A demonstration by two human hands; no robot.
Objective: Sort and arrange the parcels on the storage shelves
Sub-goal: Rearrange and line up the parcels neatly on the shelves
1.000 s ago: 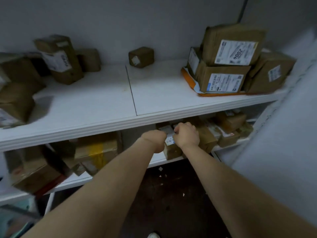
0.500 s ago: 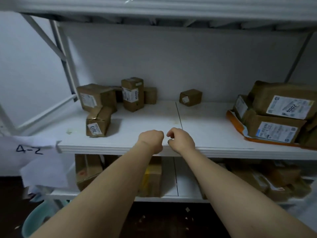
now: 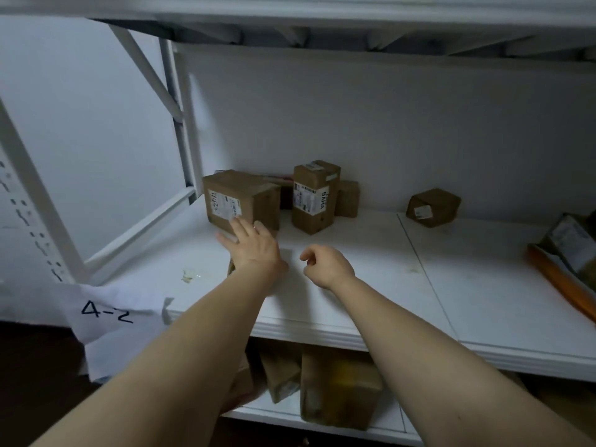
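On the white middle shelf (image 3: 354, 285), a brown parcel with a white label (image 3: 240, 198) lies at the back left. My left hand (image 3: 253, 245) stretches flat with straight fingers, fingertips at that parcel's lower front. The hand covers a smaller parcel (image 3: 231, 266), of which only a sliver shows. My right hand (image 3: 327, 264) hovers above the shelf to the right, fingers loosely curled and holding nothing. An upright labelled parcel (image 3: 314, 196) stands behind, with a small box (image 3: 347, 199) beside it.
A small tilted box (image 3: 432, 208) sits at the back middle. Parcels on an orange envelope (image 3: 561, 279) crowd the right edge. Several parcels (image 3: 338, 385) fill the lower shelf. A paper sheet marked 4-2 (image 3: 106, 312) hangs at the left, by the white frame braces (image 3: 142, 227).
My hands left a parcel on the lower shelf and rose to the middle shelf. The left fist opened and reached left to the labelled parcel; the right hand uncurled a little.
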